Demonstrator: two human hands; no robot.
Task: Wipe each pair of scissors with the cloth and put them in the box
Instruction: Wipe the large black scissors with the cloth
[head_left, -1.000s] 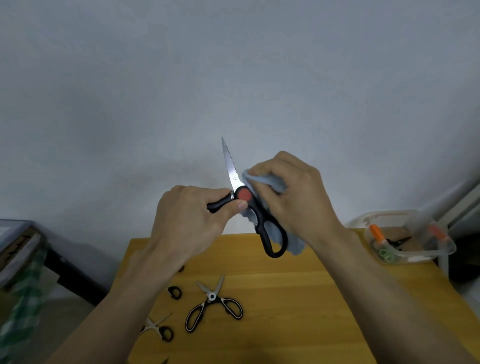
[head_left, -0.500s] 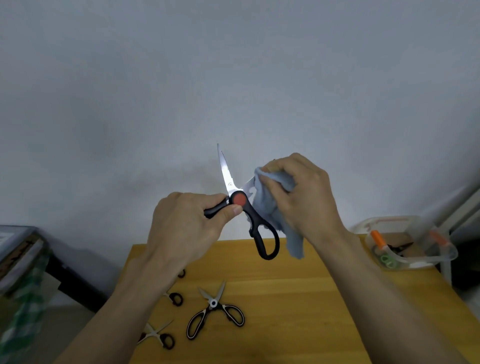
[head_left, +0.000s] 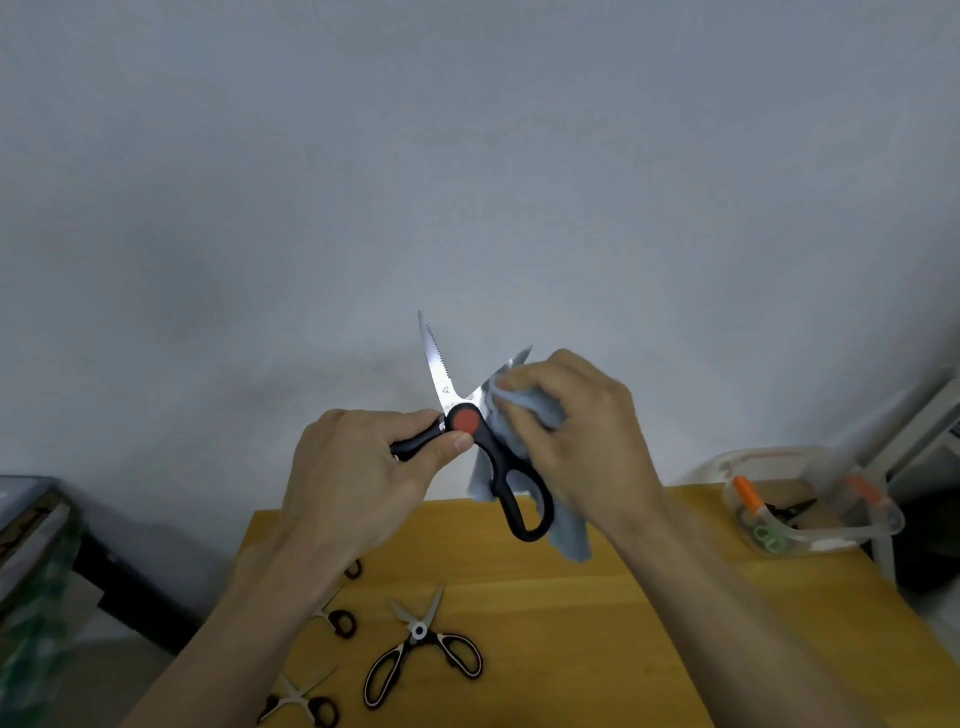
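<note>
Black-handled kitchen scissors (head_left: 498, 470) with a red pivot are held up above the wooden table (head_left: 597, 623), blades spread apart. My left hand (head_left: 358, 467) grips one handle, thumb beside the pivot. My right hand (head_left: 576, 436) pinches a light blue cloth (head_left: 530, 410) around the right blade, whose tip pokes out above the cloth. The serrated left blade points up, bare. A clear plastic box (head_left: 810, 499) with orange clips stands at the table's far right, with scissors inside.
Black-and-white scissors (head_left: 423, 649) lie open on the table near its front. Two small black-handled scissors (head_left: 337, 618) (head_left: 304, 701) lie to the left, and a handle loop (head_left: 354, 569) shows under my left wrist. A dark bench sits left of the table.
The scissor blades have spread wider. My right hand with the cloth has slid up along the right blade, away from the pivot. My left hand keeps its grip.
</note>
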